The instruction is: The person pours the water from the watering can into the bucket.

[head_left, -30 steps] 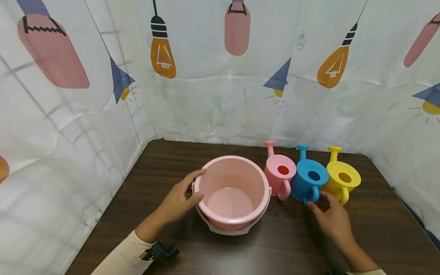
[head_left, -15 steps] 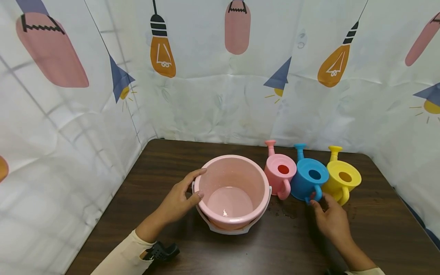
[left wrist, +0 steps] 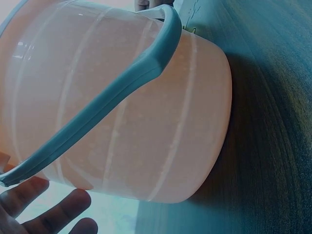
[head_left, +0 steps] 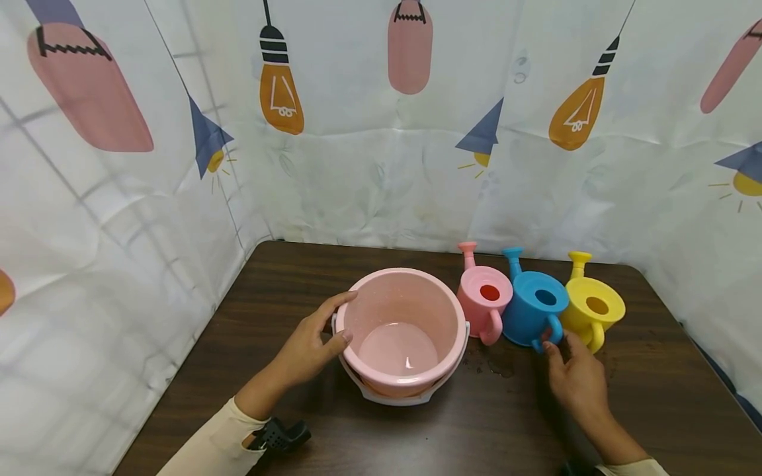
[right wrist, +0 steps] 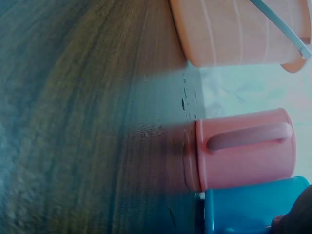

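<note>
A pink bucket (head_left: pixel 405 380) with a pale carrying handle (head_left: pixel 395 400) stands on the brown table. My left hand (head_left: pixel 309 347) rests against its left side, index fingertip and thumb at the rim. Beneath the bucket's side in the left wrist view, relaxed fingers (left wrist: pixel 63 212) of that hand show. On the right, my right hand (head_left: pixel 577 380) pinches the lower handle of a blue watering can (head_left: pixel 526 311). That can stands between a pink watering can (head_left: pixel 476 307) and a yellow watering can (head_left: pixel 604 297). Only part of the hand and blue can shows in the right wrist view.
The brown wooden table (head_left: pixel 464 436) has small wet marks in front of the pink can. A white curtain (head_left: pixel 369 172) printed with lamps and bulbs hangs along the back and sides. A dark wrist strap (head_left: pixel 278 436) sits on the left wrist.
The blue watering can has turned slightly, its spout swinging left toward the pink can and its handle shifting right with my right hand. The left hand and bucket have stayed put.
</note>
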{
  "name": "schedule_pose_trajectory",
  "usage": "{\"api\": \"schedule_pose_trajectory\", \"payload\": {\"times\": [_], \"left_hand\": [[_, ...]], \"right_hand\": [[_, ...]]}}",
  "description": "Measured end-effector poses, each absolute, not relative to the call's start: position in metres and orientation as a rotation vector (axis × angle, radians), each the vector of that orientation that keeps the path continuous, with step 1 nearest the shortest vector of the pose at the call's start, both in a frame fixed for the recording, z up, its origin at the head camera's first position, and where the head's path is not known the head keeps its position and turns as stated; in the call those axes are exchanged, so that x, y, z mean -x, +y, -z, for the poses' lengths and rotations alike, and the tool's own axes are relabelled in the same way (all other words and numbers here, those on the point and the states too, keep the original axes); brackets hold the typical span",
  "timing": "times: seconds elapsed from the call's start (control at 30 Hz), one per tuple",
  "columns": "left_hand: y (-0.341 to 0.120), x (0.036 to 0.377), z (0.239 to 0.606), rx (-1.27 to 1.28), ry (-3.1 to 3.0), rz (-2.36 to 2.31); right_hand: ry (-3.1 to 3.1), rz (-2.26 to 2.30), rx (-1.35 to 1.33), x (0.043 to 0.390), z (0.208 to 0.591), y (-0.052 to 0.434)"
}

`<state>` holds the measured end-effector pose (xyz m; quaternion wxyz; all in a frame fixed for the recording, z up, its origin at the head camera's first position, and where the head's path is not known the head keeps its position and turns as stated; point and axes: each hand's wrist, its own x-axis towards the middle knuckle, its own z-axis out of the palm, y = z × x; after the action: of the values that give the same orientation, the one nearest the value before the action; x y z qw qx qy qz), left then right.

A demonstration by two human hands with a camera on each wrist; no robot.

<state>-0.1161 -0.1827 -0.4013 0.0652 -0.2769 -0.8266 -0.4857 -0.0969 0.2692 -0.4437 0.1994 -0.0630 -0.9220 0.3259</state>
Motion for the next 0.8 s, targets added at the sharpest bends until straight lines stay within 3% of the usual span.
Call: {"api": "schedule_pose_trajectory", "payload": {"times": [0.8], "left_hand": [[-0.181,0.115,0.401,0.829,-2.495,1.461]], "right_hand": [[-2.520,-0.842,0.066,0.090,0.380,0.282]]}}
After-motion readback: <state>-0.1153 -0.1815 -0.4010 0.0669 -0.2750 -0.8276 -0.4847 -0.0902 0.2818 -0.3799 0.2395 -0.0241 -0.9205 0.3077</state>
